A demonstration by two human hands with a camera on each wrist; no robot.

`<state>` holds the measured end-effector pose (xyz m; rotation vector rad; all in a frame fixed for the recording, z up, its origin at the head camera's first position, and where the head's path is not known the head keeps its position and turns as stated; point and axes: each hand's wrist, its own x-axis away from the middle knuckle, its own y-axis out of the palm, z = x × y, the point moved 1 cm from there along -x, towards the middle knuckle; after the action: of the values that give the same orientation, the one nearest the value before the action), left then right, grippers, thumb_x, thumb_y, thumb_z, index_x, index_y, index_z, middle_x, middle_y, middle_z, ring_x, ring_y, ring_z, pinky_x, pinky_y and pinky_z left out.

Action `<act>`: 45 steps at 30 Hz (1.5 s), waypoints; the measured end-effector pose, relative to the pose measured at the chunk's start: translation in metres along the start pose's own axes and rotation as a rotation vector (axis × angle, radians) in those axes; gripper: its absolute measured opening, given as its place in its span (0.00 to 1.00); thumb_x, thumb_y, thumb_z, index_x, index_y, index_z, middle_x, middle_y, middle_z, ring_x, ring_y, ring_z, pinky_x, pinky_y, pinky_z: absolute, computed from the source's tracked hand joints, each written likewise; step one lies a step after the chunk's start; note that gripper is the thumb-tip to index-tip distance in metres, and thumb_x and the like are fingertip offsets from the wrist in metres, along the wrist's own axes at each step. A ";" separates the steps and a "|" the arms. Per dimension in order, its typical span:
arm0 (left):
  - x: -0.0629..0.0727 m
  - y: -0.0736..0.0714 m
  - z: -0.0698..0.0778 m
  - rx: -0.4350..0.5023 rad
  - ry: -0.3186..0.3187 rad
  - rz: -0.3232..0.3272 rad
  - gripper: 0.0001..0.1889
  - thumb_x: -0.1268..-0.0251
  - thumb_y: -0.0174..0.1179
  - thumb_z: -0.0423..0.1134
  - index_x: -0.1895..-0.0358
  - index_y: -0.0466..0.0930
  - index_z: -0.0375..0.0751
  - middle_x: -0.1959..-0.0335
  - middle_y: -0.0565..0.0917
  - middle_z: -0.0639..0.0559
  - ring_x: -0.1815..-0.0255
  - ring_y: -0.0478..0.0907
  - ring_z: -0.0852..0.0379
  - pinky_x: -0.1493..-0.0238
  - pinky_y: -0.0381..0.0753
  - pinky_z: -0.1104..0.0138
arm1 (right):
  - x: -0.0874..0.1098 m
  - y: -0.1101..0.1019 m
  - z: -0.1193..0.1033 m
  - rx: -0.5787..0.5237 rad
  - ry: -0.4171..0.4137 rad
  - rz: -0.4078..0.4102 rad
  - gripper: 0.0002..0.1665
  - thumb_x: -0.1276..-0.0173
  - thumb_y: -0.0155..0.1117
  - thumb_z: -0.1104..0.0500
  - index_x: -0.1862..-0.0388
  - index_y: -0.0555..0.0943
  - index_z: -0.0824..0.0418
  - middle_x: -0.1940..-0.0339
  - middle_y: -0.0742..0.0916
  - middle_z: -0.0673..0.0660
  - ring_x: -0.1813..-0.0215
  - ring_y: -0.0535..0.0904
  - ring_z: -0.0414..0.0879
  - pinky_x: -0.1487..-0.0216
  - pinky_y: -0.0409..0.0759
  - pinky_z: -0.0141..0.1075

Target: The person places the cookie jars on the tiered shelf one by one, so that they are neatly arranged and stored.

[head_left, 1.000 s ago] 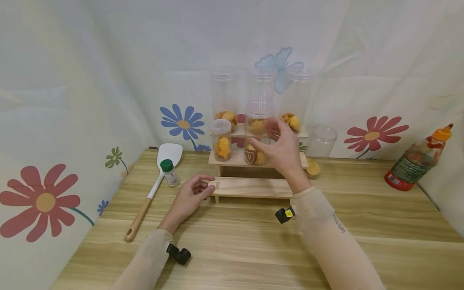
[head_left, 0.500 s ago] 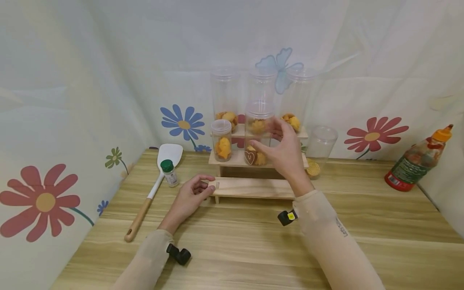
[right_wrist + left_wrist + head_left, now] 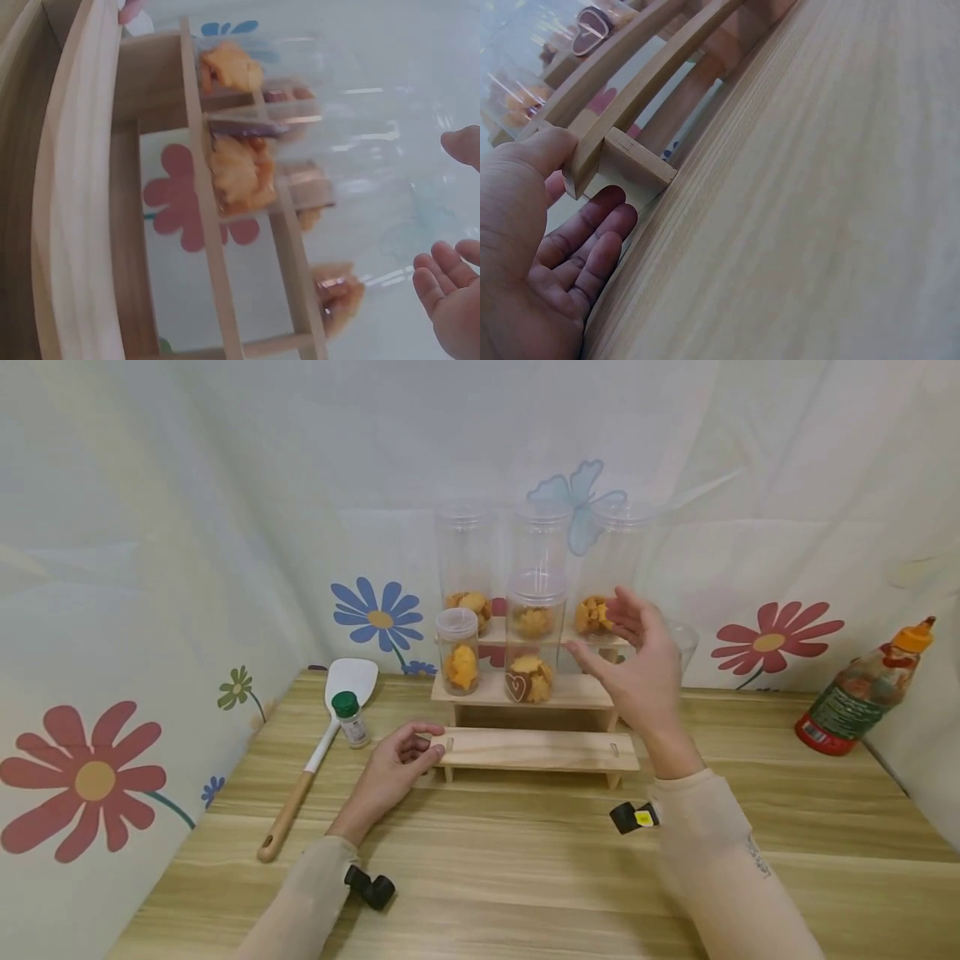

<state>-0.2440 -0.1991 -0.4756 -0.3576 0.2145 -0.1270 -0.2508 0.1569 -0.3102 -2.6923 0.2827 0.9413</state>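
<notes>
A three-tier wooden display rack [image 3: 532, 750] stands on the table. My left hand [image 3: 399, 762] grips the left end of its lowest board; in the left wrist view my thumb [image 3: 551, 150] lies on the board's end. A tall clear jar [image 3: 536, 635] with cookies, one a brown heart, stands mid-way along the middle tier. Left of it is a short jar [image 3: 460, 652] of yellow cookies. Several tall jars with cookies line the top tier, among them the left one [image 3: 465, 568]. My right hand [image 3: 637, 664], fingers spread and holding nothing, is right of the middle jar, apart from it.
Behind my right hand stands another clear jar [image 3: 684, 642], mostly hidden. A red sauce bottle [image 3: 855, 689] with an orange cap stands far right. On the left lie a white spatula [image 3: 318, 752] and a green-capped shaker [image 3: 350, 718]. A flowered curtain [image 3: 262, 527] hangs behind.
My right hand has let go of the tall jar on the middle tier and moved right, its fingers spreading. The jar stays in place. My left hand has not moved.
</notes>
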 end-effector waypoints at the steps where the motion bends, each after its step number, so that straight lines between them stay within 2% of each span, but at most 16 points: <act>1: 0.000 0.000 0.000 -0.002 0.001 -0.001 0.17 0.17 0.69 0.46 0.33 0.85 0.46 0.52 0.91 0.42 0.53 0.85 0.49 0.54 0.82 0.67 | 0.000 -0.005 -0.001 0.005 0.000 0.012 0.49 0.34 0.87 0.62 0.18 0.72 0.65 0.27 0.83 0.63 0.26 0.80 0.56 0.22 0.75 0.41; 5: -0.001 0.000 0.000 -0.005 -0.005 -0.005 0.16 0.17 0.69 0.46 0.34 0.85 0.48 0.53 0.91 0.43 0.54 0.85 0.49 0.54 0.82 0.67 | 0.000 -0.026 0.001 0.022 -0.003 0.049 0.50 0.35 0.86 0.66 0.17 0.72 0.63 0.26 0.83 0.59 0.24 0.79 0.53 0.21 0.74 0.38; 8: -0.001 -0.001 -0.002 -0.008 -0.011 -0.003 0.16 0.17 0.69 0.46 0.34 0.85 0.49 0.53 0.90 0.44 0.53 0.85 0.50 0.54 0.82 0.67 | 0.000 -0.039 0.005 0.033 0.009 0.068 0.51 0.36 0.85 0.68 0.16 0.72 0.62 0.25 0.82 0.58 0.23 0.78 0.53 0.20 0.73 0.39; 16: -0.002 -0.001 -0.003 -0.008 -0.012 -0.006 0.16 0.17 0.69 0.46 0.33 0.85 0.49 0.53 0.90 0.44 0.53 0.85 0.51 0.54 0.83 0.66 | 0.003 -0.065 0.018 0.093 0.069 0.115 0.53 0.35 0.86 0.66 0.14 0.70 0.59 0.20 0.80 0.56 0.20 0.75 0.54 0.18 0.71 0.38; 21: -0.002 -0.001 -0.003 -0.003 -0.015 -0.008 0.16 0.17 0.69 0.47 0.34 0.85 0.50 0.52 0.90 0.45 0.52 0.86 0.50 0.53 0.83 0.66 | 0.005 -0.073 0.032 0.101 0.127 0.133 0.54 0.34 0.85 0.65 0.13 0.68 0.61 0.17 0.76 0.59 0.18 0.73 0.53 0.17 0.68 0.39; 24: -0.003 -0.001 -0.004 -0.004 -0.011 -0.006 0.16 0.17 0.69 0.47 0.34 0.85 0.50 0.53 0.90 0.45 0.53 0.86 0.50 0.52 0.83 0.66 | 0.006 -0.077 0.044 0.137 0.194 0.122 0.56 0.32 0.85 0.59 0.11 0.65 0.60 0.15 0.73 0.60 0.16 0.70 0.53 0.15 0.66 0.41; 28: -0.003 0.000 -0.003 -0.005 -0.001 -0.004 0.16 0.16 0.68 0.46 0.34 0.85 0.48 0.53 0.91 0.45 0.54 0.86 0.51 0.52 0.83 0.67 | 0.008 -0.081 0.064 0.194 0.322 0.078 0.62 0.29 0.84 0.47 0.07 0.57 0.55 0.10 0.68 0.56 0.12 0.65 0.53 0.13 0.63 0.46; 31: -0.003 0.000 -0.002 -0.005 -0.001 -0.006 0.16 0.16 0.68 0.46 0.34 0.85 0.48 0.54 0.91 0.44 0.54 0.86 0.51 0.53 0.83 0.67 | 0.011 -0.081 0.080 0.193 0.378 0.062 0.64 0.29 0.83 0.44 0.06 0.54 0.54 0.09 0.65 0.55 0.11 0.63 0.54 0.12 0.61 0.49; 40: -0.003 0.000 -0.001 0.000 0.005 -0.010 0.16 0.16 0.68 0.46 0.33 0.85 0.47 0.53 0.91 0.43 0.53 0.86 0.48 0.53 0.82 0.68 | 0.017 -0.076 0.114 0.143 0.343 0.073 0.60 0.29 0.82 0.52 0.08 0.58 0.61 0.13 0.70 0.63 0.15 0.68 0.60 0.13 0.64 0.51; 45: -0.002 0.000 -0.002 -0.008 -0.008 -0.007 0.17 0.16 0.68 0.47 0.33 0.85 0.48 0.52 0.90 0.43 0.51 0.85 0.49 0.51 0.82 0.67 | 0.020 -0.072 0.130 0.115 0.361 0.048 0.57 0.28 0.82 0.53 0.10 0.60 0.63 0.15 0.72 0.65 0.15 0.67 0.62 0.13 0.63 0.54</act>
<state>-0.2468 -0.1992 -0.4766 -0.3672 0.2058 -0.1313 -0.2908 0.2642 -0.4067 -2.7435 0.4602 0.4291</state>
